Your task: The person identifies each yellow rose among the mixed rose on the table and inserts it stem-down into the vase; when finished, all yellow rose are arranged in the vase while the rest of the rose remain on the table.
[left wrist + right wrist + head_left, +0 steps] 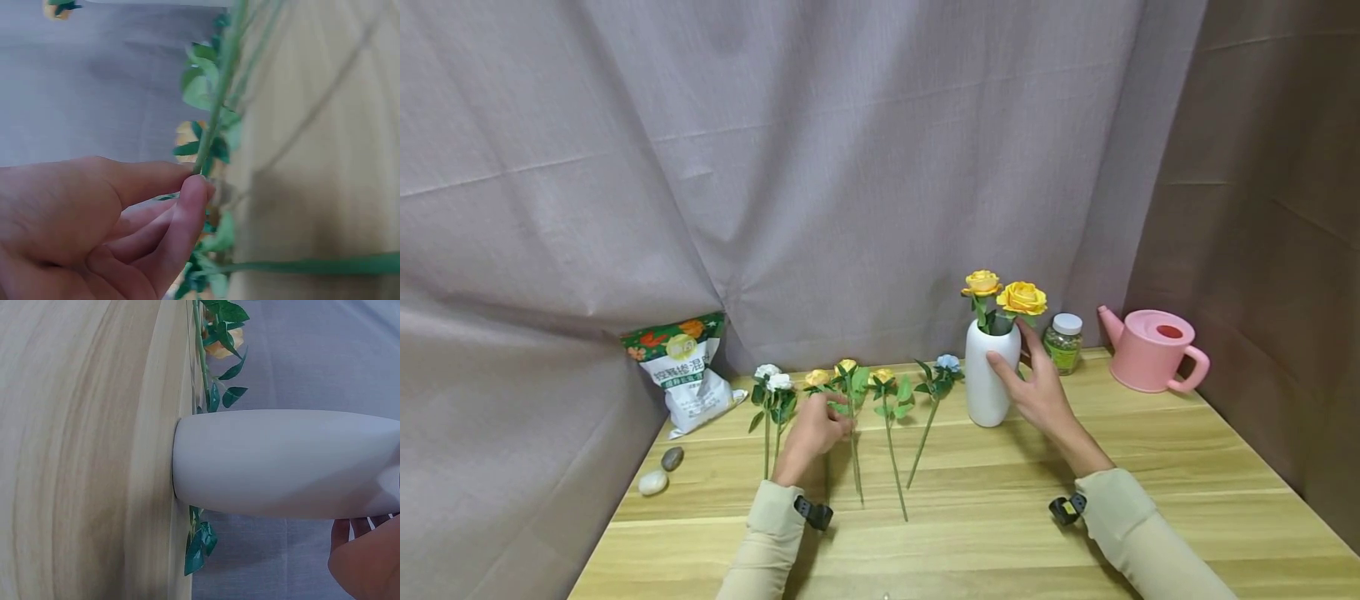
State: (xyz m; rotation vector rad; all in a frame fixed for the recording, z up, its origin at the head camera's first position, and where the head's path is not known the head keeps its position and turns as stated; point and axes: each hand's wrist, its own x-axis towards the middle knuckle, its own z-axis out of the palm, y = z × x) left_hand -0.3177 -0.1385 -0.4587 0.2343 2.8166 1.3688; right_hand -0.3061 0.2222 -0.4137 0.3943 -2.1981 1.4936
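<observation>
Thumb and fingertip of my left hand (815,429) pinch a green rose stem (220,106) in the left wrist view. From the head view it appears to be the middle one of the yellow roses (846,367) lying on the table. Another yellow rose (817,378) lies partly hidden behind that hand, and a third yellow rose (882,377) is just to its right. My right hand (1047,396) grips the upper part of a white vase (987,383), thumb in front and fingers around the right side. Two yellow roses (1022,298) stand in the upright vase.
White flowers (779,382) lie left of the left hand, a blue flower (947,363) left of the vase. A printed bag (688,375) and two stones (653,482) are at the left. A lidded jar (1063,346) and pink watering can (1150,358) stand at the right.
</observation>
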